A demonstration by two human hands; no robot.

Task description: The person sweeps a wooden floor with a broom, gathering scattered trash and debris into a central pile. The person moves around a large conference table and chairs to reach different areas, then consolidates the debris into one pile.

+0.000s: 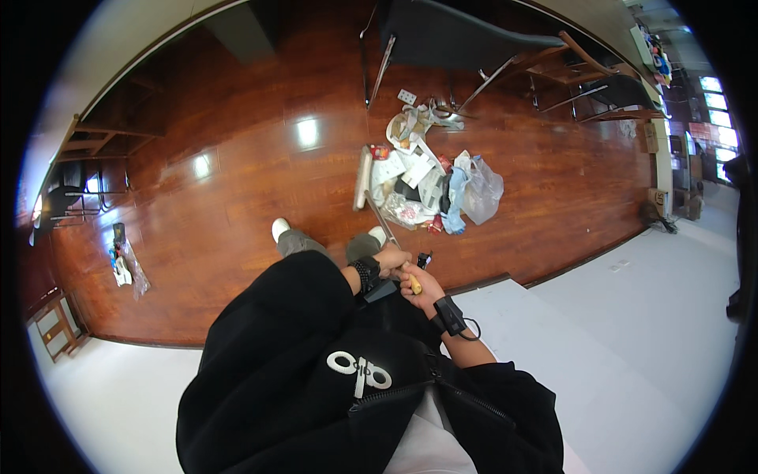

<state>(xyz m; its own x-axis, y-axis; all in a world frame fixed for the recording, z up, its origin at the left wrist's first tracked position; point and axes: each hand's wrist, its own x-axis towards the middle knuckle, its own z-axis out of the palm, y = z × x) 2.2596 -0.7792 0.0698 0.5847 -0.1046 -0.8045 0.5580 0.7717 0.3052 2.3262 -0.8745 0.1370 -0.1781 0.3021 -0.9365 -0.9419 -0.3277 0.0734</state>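
Both my hands grip the handle of a long broom (pixel 363 178). My left hand (pixel 391 258) is closed round the shaft, and just behind it my right hand (pixel 424 287) is wrapped near the yellow handle end. The broom's pale, bar-like head rests on the wooden floor at the left edge of a litter pile (pixel 410 175). That pile holds papers, crumpled plastic wrappers, red packets and a light-blue piece. A clear plastic bag (pixel 482 191) lies at its right side. Black devices are strapped to both my wrists.
A black-seated chair (pixel 466 35) with metal legs stands beyond the pile, and another chair (pixel 620 95) is farther right. Loose plastic and small items (pixel 125 265) lie on the floor at left. A white surface (pixel 568 316) borders the floor on the near right.
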